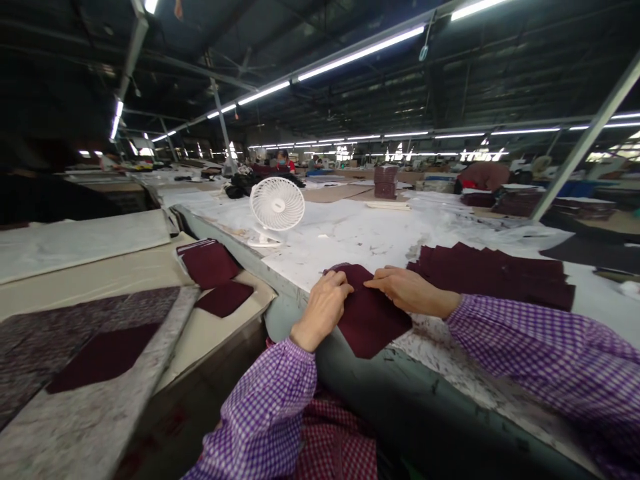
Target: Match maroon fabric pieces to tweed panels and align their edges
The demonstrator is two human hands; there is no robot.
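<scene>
A dark maroon fabric piece (373,325) with angled corners lies at the near edge of the table, its lower part hanging over the side. My left hand (327,301) is closed on its left upper edge, the fingers curled over the cloth. From the right, my right hand (413,291) reaches across the same piece; its thumb and fingers come together on the cloth near the top, close to the left fingertips. The undersides of both hands are hidden. Just beyond my right wrist lies a fanned row of maroon fabric pieces (495,275).
A white clip fan (277,204) stands on the white-covered table (345,230). On a lower surface at left lie a stack of maroon pieces (209,263), a single piece (225,298) and another maroon piece (105,357) on a speckled board. A metal post (587,137) rises at right. People work far back.
</scene>
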